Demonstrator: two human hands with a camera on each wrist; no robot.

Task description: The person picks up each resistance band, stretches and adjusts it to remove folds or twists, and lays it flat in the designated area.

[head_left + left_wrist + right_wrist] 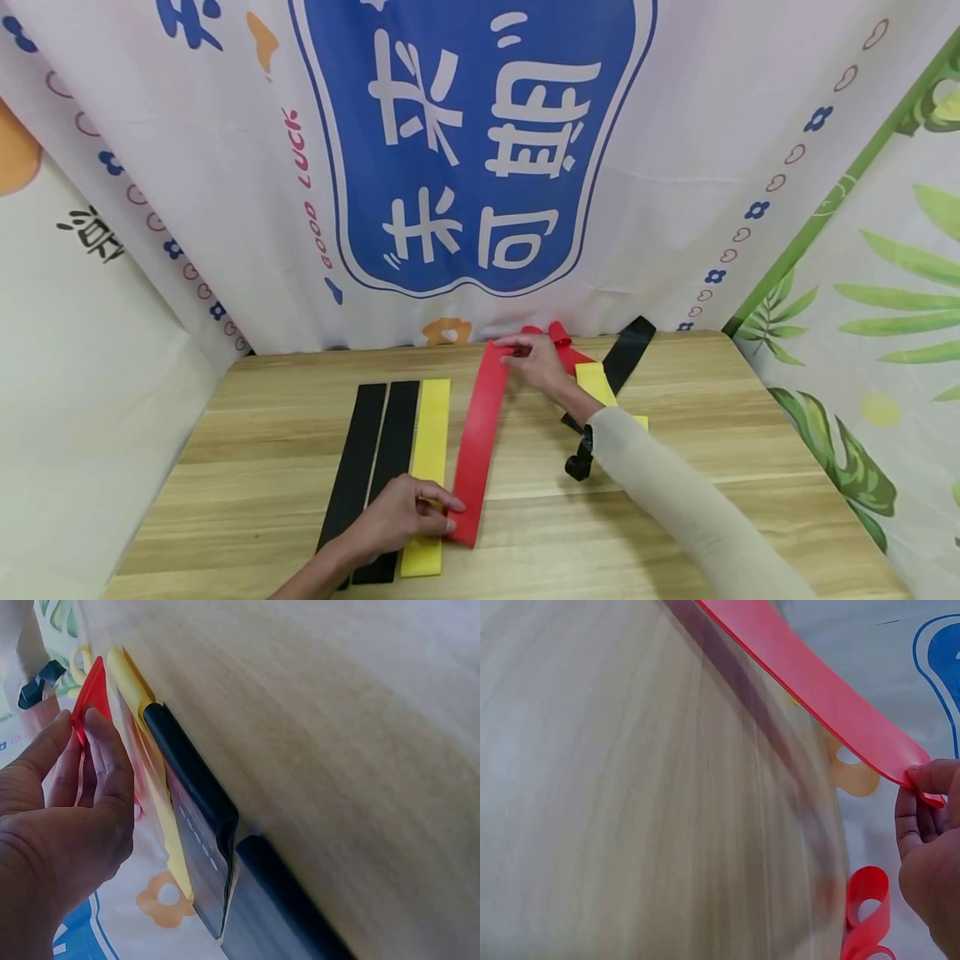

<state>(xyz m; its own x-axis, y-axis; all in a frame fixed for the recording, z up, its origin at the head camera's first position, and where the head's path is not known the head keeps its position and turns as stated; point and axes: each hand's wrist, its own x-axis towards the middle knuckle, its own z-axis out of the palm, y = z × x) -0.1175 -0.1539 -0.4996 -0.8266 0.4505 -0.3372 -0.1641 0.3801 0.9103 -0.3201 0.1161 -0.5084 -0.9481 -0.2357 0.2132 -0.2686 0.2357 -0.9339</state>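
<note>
A flat red elastic band [480, 442] is stretched lengthwise between both hands, raised off the table. My left hand [401, 512] pinches its near end between thumb and fingers; the left wrist view shows the red band [96, 691] in that pinch. At the far end my right hand [542, 367] pinches the other tip, and in the right wrist view the red band [802, 675] casts a shadow on the wood. Left of it lie a yellow band [433, 417] and two black bands [393, 425], side by side and flat. The left hand hovers over their near parts.
Loose bands lie in a pile at the back right: a curled red one [558, 333], a yellow one [592, 379] and a black one [630, 350]. A printed curtain [247, 208] hangs along the back edge of the wooden table [247, 467].
</note>
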